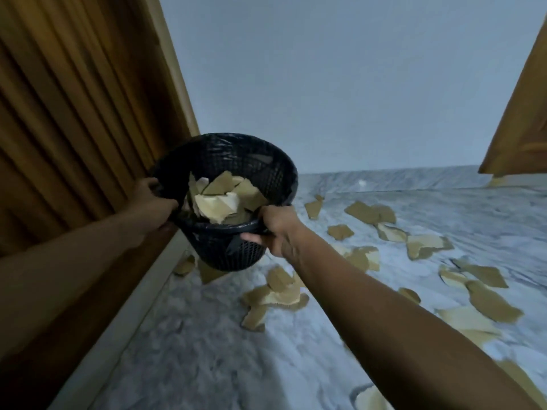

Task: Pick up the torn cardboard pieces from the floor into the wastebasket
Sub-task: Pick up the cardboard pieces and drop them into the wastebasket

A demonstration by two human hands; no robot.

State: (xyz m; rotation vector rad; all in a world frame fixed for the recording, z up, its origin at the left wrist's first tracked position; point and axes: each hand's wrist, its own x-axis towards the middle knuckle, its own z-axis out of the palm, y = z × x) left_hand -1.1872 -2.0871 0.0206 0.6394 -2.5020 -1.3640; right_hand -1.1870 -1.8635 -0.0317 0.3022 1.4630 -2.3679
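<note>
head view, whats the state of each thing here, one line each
wastebasket: tilted toward the camera, held by both hands, partly full, black liner in
left hand: grips the wastebasket rim
right hand: grips the near rim
pieces inside: piled loose
floor pieces: scattered on the floor, not yet picked up

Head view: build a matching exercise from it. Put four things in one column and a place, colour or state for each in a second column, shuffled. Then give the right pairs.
Column one
1. wastebasket
2. left hand
3. right hand
4. floor

Column two
A. grips the near rim on the right side
B. grey-white marble, strewn with loose scraps
C. black mesh, with cardboard pieces inside
D. grips the rim on the left side

Pairs: 1-C, 2-D, 3-A, 4-B
</note>
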